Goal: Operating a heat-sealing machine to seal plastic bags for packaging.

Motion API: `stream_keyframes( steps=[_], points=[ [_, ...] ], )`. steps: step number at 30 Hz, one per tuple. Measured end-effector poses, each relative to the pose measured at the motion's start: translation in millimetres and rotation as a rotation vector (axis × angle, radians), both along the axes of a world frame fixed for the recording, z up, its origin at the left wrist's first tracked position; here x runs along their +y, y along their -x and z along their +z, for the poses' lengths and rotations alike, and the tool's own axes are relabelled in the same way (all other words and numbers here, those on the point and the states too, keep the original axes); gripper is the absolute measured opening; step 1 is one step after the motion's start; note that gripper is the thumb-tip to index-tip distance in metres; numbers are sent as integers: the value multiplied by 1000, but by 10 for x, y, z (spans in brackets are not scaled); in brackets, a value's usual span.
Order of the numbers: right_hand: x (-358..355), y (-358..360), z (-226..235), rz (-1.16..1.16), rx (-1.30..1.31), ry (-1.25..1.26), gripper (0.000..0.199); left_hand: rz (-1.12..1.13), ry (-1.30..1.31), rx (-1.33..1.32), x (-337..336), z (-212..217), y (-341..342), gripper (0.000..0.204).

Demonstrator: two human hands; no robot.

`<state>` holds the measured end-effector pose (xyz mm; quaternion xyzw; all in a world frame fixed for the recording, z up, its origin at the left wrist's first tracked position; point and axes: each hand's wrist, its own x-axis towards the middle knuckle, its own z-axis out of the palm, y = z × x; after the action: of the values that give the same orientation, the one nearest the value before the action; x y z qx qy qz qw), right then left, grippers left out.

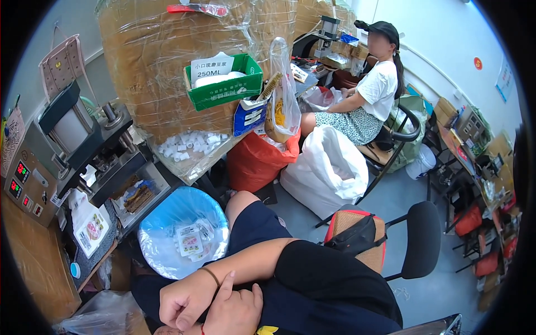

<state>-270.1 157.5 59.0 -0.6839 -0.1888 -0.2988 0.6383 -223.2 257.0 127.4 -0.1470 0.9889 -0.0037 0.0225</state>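
My forearms cross over my lap at the bottom. My right hand (184, 301) hangs over my left wrist, its fingers loosely curled and nothing visible in them. A brown band (211, 276) circles my right wrist. My left hand (234, 312) lies against that wrist, its index finger stretched out along the band and its other fingers partly bent on my dark clothing. Just beyond my hands stands a blue bin (151, 223) with a clear liner. Several flat printed white pouches (190, 240) lie inside it.
A press machine (78, 128) with a control box (28, 178) stands left; white pouches (89, 226) lie before it. Small white spouts (192, 144) sit beside a wrapped carton (151, 72). A white sack (324, 173), a red sack (251, 162), a chair (419, 240) and a seated co-worker (374, 84) are right.
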Motion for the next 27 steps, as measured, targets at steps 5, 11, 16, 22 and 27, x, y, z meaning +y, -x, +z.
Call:
stream_keyframes(
  steps=[5,11,16,22,27],
  points=[
    [-5,-137,-67,-267,13,121,53,-10,-7,-15,-2,-26,1,46],
    [114,-265,-239,-351,-63,232,39,5,-44,12,5,-156,-16,44],
    [55,-232,-253,-179,-125,281,37,10,-34,-28,24,-193,-38,45],
    [183,-390,-226,-301,-139,151,39,38,-45,-13,35,-175,-11,45],
    [35,-174,-225,-101,-92,122,39,14,-89,-51,18,-70,-29,46]
  ],
)
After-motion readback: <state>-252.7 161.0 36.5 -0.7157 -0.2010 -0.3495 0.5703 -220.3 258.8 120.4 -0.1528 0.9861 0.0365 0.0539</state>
